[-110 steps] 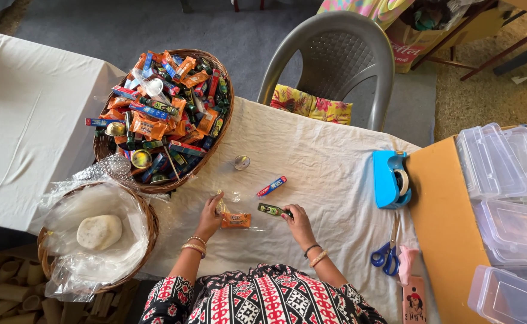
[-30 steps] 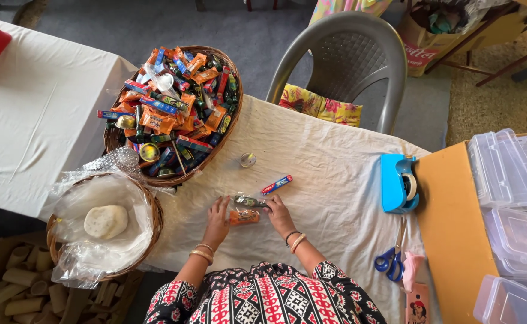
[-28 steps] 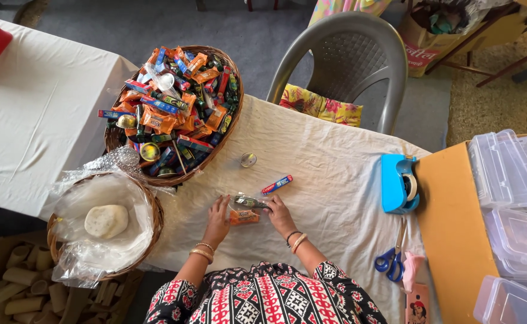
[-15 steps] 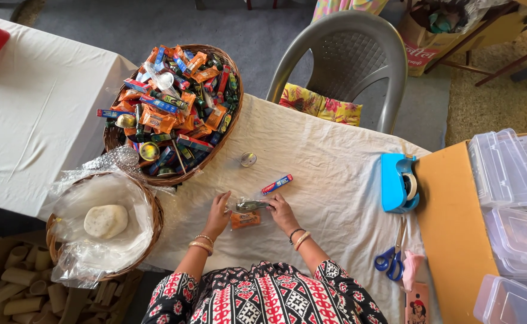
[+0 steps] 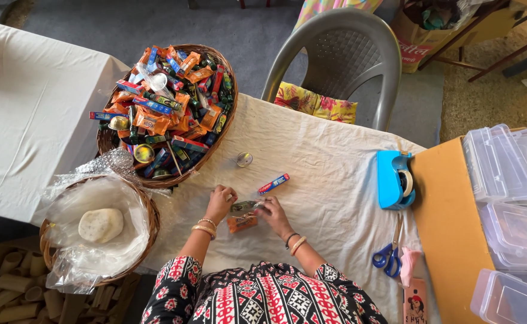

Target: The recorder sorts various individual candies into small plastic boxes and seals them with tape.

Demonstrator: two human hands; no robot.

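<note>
Both hands are down at the near edge of the cream cloth-covered surface [image 5: 335,180]. Left hand [image 5: 220,201] and right hand [image 5: 272,213] each pinch one end of a small dark green wrapped packet [image 5: 243,206], grip of each clamped on it, fingers curled. Just under the packet lies a small orange sachet [image 5: 242,222], flat on the cloth. A blue and red tube-shaped box [image 5: 273,183] sits just beyond the hands, a round silver tin [image 5: 244,159] further up. The wicker basket heaped with colourful packets [image 5: 166,114] stands up left, well apart.
</note>
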